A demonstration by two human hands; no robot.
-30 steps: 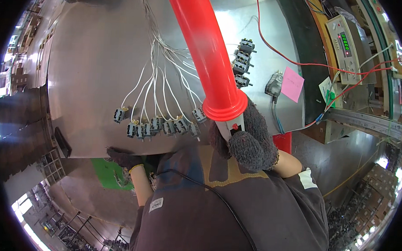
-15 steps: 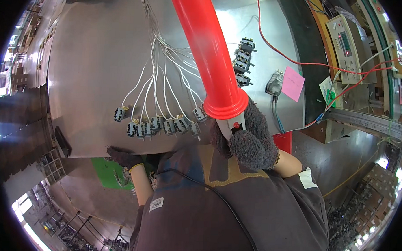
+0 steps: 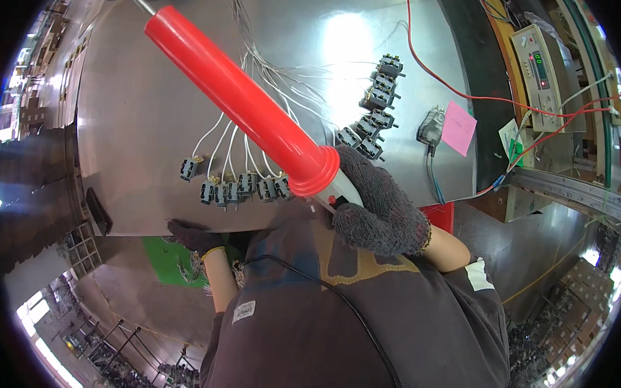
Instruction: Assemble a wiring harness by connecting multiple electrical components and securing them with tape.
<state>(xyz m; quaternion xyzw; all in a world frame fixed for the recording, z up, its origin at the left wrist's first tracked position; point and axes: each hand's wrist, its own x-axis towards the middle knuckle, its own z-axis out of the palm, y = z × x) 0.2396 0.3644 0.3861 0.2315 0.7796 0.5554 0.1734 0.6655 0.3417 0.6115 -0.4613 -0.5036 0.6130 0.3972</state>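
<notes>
My right hand [image 3: 386, 208], in a dark knitted glove, is closed round the grey handle of a long red test probe [image 3: 235, 100]. My thumb lies close to a small red button on that handle. The probe slants up and left over the metal table, and its bare metal tip [image 3: 140, 1] points to the far left corner. Beneath and left of it lies a row of small grey switch-like parts [image 3: 246, 184] on white wires [image 3: 231, 145]; the probe covers some. My gloved left hand [image 3: 196, 237] is at the table's near edge, fingers stretched leftward and apparently holding nothing.
More grey parts [image 3: 381, 93] form a line right of the probe. Beside them are a grey adapter-like block [image 3: 431, 126] and a pink note [image 3: 459, 128]. A tester [image 3: 538, 65] with a lit display stands at right, near a red lead [image 3: 467, 97].
The probe has swung left and lowered, showing its metal tip and uncovering more parts on the right. My right hand has shifted slightly left. The tester's display now shows green digits.
</notes>
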